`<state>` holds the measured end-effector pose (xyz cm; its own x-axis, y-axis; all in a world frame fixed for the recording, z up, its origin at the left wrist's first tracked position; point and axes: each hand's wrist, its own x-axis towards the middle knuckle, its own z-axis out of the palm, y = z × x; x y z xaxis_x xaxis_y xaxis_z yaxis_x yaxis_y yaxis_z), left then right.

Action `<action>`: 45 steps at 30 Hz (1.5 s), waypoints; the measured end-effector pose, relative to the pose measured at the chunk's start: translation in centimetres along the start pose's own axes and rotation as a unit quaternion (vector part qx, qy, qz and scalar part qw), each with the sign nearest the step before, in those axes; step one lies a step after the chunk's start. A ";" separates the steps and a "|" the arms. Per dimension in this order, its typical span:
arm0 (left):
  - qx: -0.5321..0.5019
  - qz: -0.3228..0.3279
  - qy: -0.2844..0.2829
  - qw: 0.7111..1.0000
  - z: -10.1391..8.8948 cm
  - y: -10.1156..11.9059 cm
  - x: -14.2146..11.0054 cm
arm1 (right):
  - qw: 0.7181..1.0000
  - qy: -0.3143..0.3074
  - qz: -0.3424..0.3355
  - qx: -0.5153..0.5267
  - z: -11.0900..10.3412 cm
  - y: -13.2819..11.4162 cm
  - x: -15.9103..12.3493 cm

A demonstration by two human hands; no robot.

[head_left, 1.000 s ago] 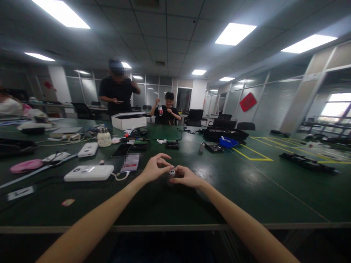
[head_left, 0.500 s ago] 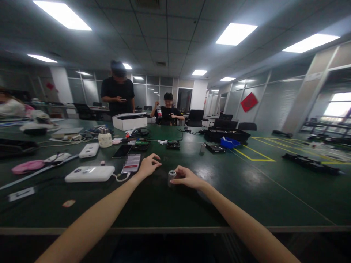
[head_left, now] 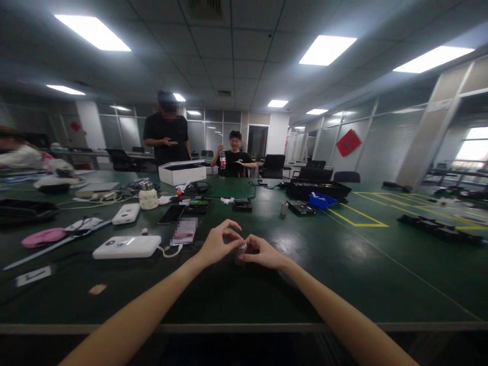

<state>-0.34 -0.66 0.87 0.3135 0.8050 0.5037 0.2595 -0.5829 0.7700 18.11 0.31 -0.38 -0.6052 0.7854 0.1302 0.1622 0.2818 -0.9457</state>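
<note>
One wide view, worn on the head, faced forward and down from just behind the near edge of the dark-green, flat-topped table, with the person's bare left hand and bare right hand near, and reached up to the grey panelled ceiling.

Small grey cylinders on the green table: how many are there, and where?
2. The near cylinder is in the person's right grip; the far cylinder stands just left of a flat black device. Others may be hidden.

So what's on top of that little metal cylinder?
The left hand has its thumb by the top of the cylinder. A pale edge shows; fingers hide the rest, so I can't tell what's there.
</note>
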 end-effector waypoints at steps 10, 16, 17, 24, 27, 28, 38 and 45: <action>-0.081 -0.061 0.000 0.995 0.6 -1.3 0.1 | 0.992 0.070 -0.043 -0.096 -0.5 -1.8 -0.8; -0.126 -0.062 -0.050 0.989 0.7 -1.6 0.1 | 0.970 0.116 -0.070 -0.202 -0.3 -1.7 -0.3; -0.123 -0.060 -0.050 0.989 0.7 -1.7 0.0 | 0.967 0.124 -0.069 -0.210 -0.2 -1.6 -0.2; -0.098 -0.049 -0.049 0.993 0.6 -1.5 -0.1 | 0.948 0.146 -0.079 -0.271 0.1 -1.8 -0.1; -0.080 -0.058 -0.062 0.993 0.4 -1.3 -0.1 | 0.948 0.147 -0.110 -0.260 -0.4 -2.0 0.0; -0.075 -0.063 -0.063 0.993 0.4 -1.3 -0.1 | 0.947 0.165 -0.118 -0.250 -0.7 -1.8 0.1; -0.035 -0.055 -0.055 0.996 0.4 -0.7 -0.3 | 0.870 0.292 -0.002 -0.397 -5.0 4.0 1.8; -0.024 -0.029 -0.068 0.997 0.1 -1.2 -0.2 | 0.854 0.282 0.051 -0.435 -5.0 4.1 2.0</action>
<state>-0.60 -0.15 -0.22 0.4202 0.8133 0.4024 0.2384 -0.5268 0.8158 21.46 5.80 -2.53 -0.1222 0.9019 0.4143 0.8575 0.3061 -0.4134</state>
